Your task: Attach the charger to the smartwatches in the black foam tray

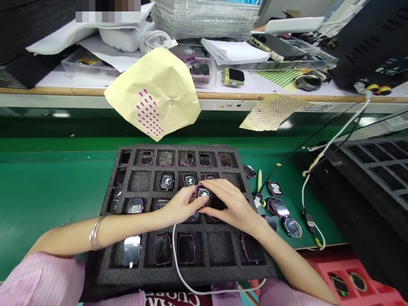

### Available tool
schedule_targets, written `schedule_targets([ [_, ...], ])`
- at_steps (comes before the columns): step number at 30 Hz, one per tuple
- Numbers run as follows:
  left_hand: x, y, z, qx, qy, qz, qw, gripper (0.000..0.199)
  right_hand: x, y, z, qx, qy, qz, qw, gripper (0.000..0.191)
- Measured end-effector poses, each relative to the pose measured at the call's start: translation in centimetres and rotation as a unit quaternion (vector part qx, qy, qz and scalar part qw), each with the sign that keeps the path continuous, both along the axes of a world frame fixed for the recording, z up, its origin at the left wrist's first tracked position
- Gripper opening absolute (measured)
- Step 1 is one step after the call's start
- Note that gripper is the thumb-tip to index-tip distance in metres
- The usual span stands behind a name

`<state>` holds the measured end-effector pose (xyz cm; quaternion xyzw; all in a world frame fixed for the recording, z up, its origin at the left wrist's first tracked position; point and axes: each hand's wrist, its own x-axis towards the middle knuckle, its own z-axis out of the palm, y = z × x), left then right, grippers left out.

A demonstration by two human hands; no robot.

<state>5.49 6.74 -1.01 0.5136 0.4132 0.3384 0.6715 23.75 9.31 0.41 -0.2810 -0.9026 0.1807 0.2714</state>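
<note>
Above the middle of a black foam tray (188,278), a smartwatch case (204,194) without a strap shows a lit dial. My left hand (183,206) pinches it from the left, the thumb lying over the screen. From the right, my right hand (232,204) grips its edge, fingers along the top and thumb below. A white cable (178,267) hangs down from under my left hand; its upper end is hidden. Other watch cases sit in the tray's compartments, among them a lit one (167,181) and a dark one (162,249).
Loose watch parts (280,207) and a green stick-like tool (259,180) lie right of the tray. A white cord (306,187) hangs at the right. Yellow sticker sheets (178,93) droop from the cluttered shelf (216,91). A red tray (350,272) stands lower right.
</note>
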Motion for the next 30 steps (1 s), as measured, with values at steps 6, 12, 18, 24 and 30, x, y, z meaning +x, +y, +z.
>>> schedule_targets([
  [6, 0.07, 0.01, -0.68, 0.042, 0.013, 0.009, 0.999, 0.035, 0.04, -0.31, -0.10, -0.016, 0.004, -0.015, 1.000, 0.046],
  [12, 0.05, -0.04, -0.96, 0.065, 0.025, 0.000, 0.998, 0.030, 0.08, -0.48, -0.14, -0.013, 0.004, -0.024, 1.000, 0.046],
  [18, 0.17, -0.18, -0.92, 0.069, 0.029, -0.001, 0.997, 0.033, 0.09, -0.46, 0.08, -0.019, 0.004, -0.022, 1.000, 0.044],
  [24, 0.19, -0.21, -0.87, 0.068, 0.029, -0.007, 0.997, 0.032, 0.11, -0.40, 0.09, -0.030, 0.009, -0.022, 0.999, 0.044],
  [30, 0.12, -0.25, -0.71, 0.062, 0.031, -0.017, 0.997, 0.028, 0.18, -0.28, -0.04, -0.033, 0.011, -0.018, 0.999, 0.045],
])
